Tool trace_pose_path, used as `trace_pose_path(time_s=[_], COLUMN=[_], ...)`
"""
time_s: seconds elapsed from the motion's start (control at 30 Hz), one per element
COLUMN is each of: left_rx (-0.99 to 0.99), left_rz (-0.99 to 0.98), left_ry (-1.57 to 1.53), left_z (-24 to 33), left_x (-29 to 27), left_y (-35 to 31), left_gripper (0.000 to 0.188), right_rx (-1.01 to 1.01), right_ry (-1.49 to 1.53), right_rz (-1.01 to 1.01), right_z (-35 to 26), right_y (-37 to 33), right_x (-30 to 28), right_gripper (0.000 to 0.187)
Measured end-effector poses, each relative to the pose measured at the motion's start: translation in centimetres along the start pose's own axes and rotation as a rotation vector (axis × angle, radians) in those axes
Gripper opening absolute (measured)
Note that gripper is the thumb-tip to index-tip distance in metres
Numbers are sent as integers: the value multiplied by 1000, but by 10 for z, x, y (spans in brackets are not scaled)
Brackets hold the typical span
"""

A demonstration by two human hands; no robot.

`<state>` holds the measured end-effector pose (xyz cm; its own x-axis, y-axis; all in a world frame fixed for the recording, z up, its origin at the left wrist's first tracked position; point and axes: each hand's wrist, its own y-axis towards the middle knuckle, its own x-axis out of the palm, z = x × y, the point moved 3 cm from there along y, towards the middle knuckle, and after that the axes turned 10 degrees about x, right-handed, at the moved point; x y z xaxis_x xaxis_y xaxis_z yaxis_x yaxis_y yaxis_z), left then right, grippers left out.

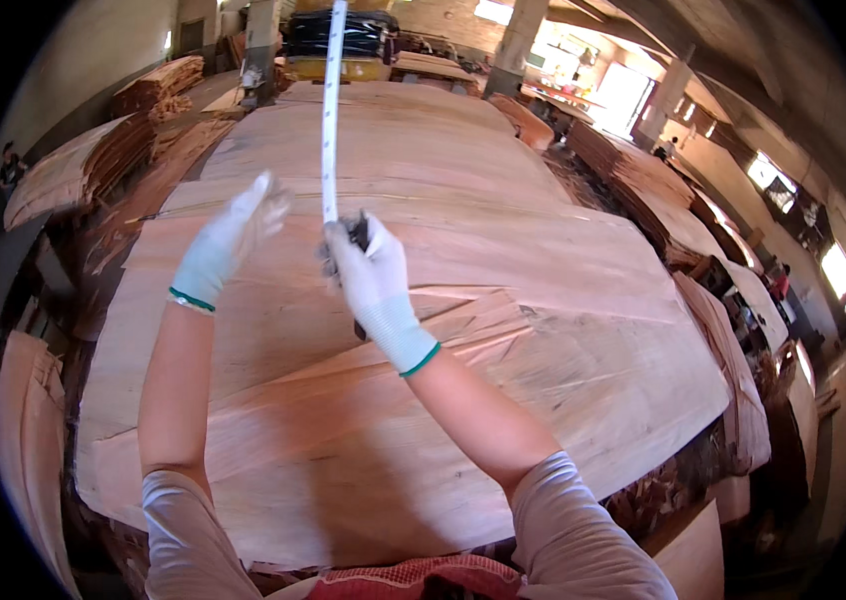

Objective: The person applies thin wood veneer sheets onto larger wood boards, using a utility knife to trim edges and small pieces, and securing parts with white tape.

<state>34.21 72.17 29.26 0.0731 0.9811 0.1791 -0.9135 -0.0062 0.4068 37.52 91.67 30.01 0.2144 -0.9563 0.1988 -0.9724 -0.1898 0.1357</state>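
The right hand [373, 275] grips a tape [331, 120] above the middle of the veneer stack [593, 390], its narrow white blade, ticked with dark marks, pointing toward the far edge. The left hand [233, 235], raised beside it, is loosely open and empty. A creased pinkish strip [463, 328] slants across the stack.

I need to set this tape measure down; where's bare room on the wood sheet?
The wood sheet lies bare between the loose strips and its right edge, and between those strips and its near edge. Mid-sheet is crowded: strips run near your right hand.
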Motion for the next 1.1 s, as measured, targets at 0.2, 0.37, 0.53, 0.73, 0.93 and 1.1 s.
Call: trace_pose_path(time_s=[0.2,0.37,0.53,0.73,0.93,1.1], left_rx=[126,76,-116,-246,-346,-515], left_rz=[-76,159,78,-332,-353,-242], left_ry=[-45,-559,-433,-156,-47,113], left_z=[20,5,-72,-94,-137,-155], left_x=[90,76,130,313,374,375], left_y=[18,10,-91,-290,-435,-504], left_gripper=[31,37,32,23,18,15], right_rx=[-666,-682,-123,-125,195,515], right_ry=[-626,-542,-493,-651,-847,-738], right_rz=[307,245,312,302,210,164], right_z=[-2,-34,-19,39,82,149], right_y=[-32,-104,-172,-312,-449,-505], right_x=[-21,-43,-139,-237,-295,-309], right_gripper=[6,15,46,59,61,46])
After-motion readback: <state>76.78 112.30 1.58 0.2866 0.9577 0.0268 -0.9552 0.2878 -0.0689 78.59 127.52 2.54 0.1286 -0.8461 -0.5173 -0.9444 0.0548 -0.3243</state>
